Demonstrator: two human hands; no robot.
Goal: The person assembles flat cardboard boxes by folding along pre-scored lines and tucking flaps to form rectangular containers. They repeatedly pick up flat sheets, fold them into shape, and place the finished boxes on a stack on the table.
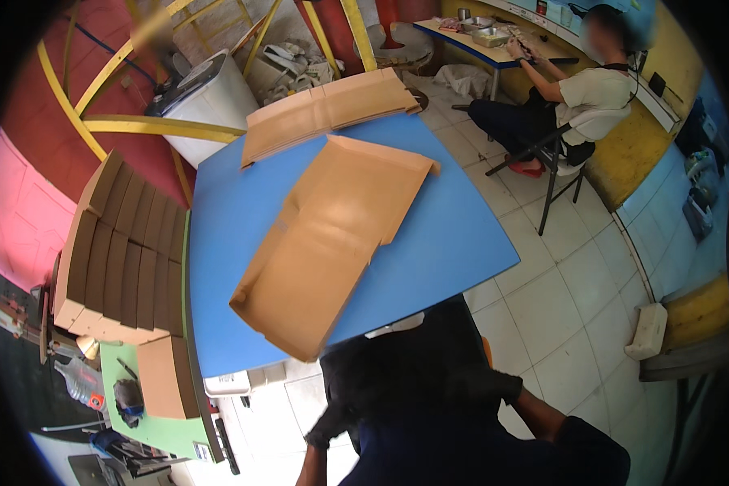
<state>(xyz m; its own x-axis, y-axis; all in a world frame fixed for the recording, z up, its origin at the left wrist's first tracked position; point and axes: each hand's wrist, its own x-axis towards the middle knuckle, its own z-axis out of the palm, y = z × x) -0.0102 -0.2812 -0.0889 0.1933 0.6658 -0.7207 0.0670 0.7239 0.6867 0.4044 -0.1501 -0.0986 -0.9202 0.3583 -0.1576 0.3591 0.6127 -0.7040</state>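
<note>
A partly folded brown cardboard box (332,219) lies open at a slant on the blue table (454,243), its near corner reaching the front edge. My left hand (330,423), in a dark glove, is low at the left side of a black surface (405,356) in front of the table. On the right side of that surface is my right hand (500,384), gloved as well. Both hands are away from the cardboard. Their fingers blend into the black, so whether they grip it cannot be seen.
Flat cardboard sheets (328,113) lie along the table's far edge. Stacked brown boxes (125,243) and a single box (168,377) stand on a green table (158,437) at left. A person (579,93) sits on a folding chair at the far right. Yellow bars (162,125) rise behind.
</note>
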